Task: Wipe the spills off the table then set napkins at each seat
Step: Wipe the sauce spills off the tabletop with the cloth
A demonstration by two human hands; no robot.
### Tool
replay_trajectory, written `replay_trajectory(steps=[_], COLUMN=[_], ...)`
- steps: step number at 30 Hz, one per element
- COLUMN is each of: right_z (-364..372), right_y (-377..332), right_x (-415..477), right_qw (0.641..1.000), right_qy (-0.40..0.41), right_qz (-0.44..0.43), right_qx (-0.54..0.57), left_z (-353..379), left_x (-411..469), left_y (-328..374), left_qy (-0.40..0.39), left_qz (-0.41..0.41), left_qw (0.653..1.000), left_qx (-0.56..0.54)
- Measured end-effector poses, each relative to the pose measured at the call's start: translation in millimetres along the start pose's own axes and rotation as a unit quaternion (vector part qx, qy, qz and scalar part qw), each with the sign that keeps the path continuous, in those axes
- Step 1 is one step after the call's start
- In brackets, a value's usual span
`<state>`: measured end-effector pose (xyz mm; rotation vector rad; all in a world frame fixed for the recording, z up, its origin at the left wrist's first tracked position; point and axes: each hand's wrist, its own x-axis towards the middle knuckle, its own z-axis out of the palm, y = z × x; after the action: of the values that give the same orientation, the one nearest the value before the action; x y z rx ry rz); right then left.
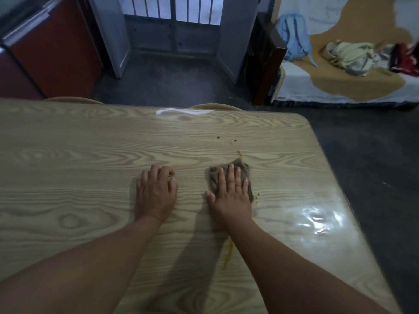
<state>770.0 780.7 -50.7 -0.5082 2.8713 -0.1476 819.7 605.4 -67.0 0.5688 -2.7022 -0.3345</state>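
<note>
Bare forearms (pixel 90 257) at 6 o'clock, laid across wood-grain table (pixel 68 155). Left hand (pixel 156 191) at centre, palm down, fingers loosely bent, holding nothing. Right hand (pixel 231 196) at its 3 o'clock, fingers straight, pressing brown cloth (pixel 242 167) flat on tabletop. Yellow-brown streak (pixel 227 254) at 6 o'clock of cloth; dark drops (pixel 218 137) at 12 o'clock; specks (pixel 256 196) at 4 o'clock.

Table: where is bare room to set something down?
Bare wood left of the left hand, out to the edge of the table. Messy around the cloth under the right hand: drops beyond it, streak by the right forearm.
</note>
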Motion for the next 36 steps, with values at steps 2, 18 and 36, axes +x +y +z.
replay_trajectory(steps=[2, 18, 36], right_z=[2.6, 4.3, -22.8], right_y=[1.5, 38.0, -15.2], right_x=[-9.6, 3.6, 119.0], right_qw=[1.000, 0.986, 0.995], right_qy=[-0.007, 0.071, 0.040], right_qz=[0.003, -0.140, -0.065], right_qx=[0.002, -0.052, -0.070], left_z=[-0.8, 3.3, 8.5], left_x=[0.2, 1.4, 1.6], left_y=[-0.3, -0.9, -1.1], left_qy=[-0.002, 0.012, 0.008], left_qz=[0.000, -0.004, -0.009], left_qw=[1.000, 1.000, 1.000], left_qx=[-0.005, 0.012, 0.017])
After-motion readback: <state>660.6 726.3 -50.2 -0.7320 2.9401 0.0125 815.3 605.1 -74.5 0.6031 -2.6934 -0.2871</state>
